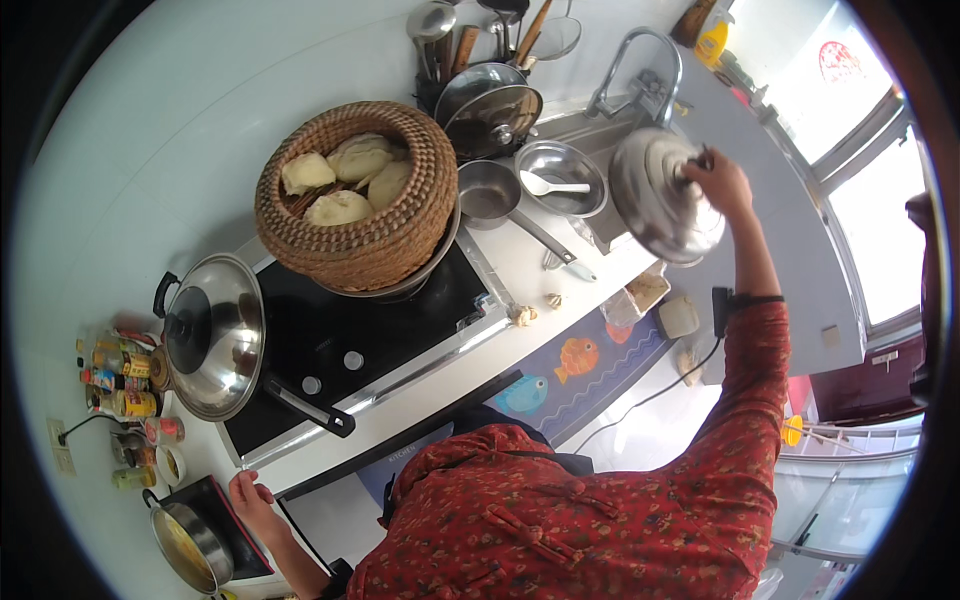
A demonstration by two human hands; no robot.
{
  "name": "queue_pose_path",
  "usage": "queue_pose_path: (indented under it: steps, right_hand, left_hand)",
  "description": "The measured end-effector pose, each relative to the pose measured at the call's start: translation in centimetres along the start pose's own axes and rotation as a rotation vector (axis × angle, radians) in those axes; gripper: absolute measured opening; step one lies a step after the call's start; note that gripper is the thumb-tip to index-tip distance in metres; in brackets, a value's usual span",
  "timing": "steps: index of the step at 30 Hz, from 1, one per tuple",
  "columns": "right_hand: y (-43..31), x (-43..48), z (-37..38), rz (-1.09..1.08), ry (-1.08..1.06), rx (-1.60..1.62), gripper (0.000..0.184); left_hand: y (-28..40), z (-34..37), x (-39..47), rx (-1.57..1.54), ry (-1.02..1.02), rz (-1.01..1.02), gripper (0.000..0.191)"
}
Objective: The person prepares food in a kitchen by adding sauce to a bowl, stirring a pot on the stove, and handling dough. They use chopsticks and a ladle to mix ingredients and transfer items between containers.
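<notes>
My right hand (718,181) grips the knob of a domed stainless steel lid (651,199), tilted and slightly blurred, over the sink (600,139). Inside a round woven straw steamer (360,259) are several pale, puffy steamed buns (341,208). The steamer rests in a metal pan on the far burner of the black glass cooktop (307,315). My left hand (253,501) is near the counter's front edge, its fingers loosely curled and holding nothing I can see. Left of centre, a wok covered by a shiny lid (217,337) occupies the near burner.
A small saucepan (487,193) and a steel bowl (551,161) with a white spoon (559,186) stand beside the steamer. Garlic bulbs (525,315) lie by the cooktop. Bottles (124,375) line the wall. A pot of yellowish food (184,547) sits lower left. A cable (652,405) hangs near my right arm.
</notes>
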State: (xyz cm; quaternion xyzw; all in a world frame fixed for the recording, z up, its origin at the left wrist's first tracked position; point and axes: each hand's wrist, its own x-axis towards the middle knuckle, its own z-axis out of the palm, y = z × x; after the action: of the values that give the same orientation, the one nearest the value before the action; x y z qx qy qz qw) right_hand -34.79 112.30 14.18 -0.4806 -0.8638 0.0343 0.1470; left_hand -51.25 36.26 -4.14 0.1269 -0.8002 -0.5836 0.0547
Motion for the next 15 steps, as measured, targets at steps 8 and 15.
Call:
queue_pose_path:
  steps: [8,15]
  right_hand:
    - [8.0,-4.2,12.0,0.206,-0.258,-0.069,0.054]
    - [10.7,-3.3,18.7,0.123,-0.259,-0.137,0.044]
  left_hand:
    - [4.3,2.7,0.9,-0.008,-0.032,0.085,0.021]
    - [6.9,5.3,-0.8,0.005,0.025,0.041,0.016]
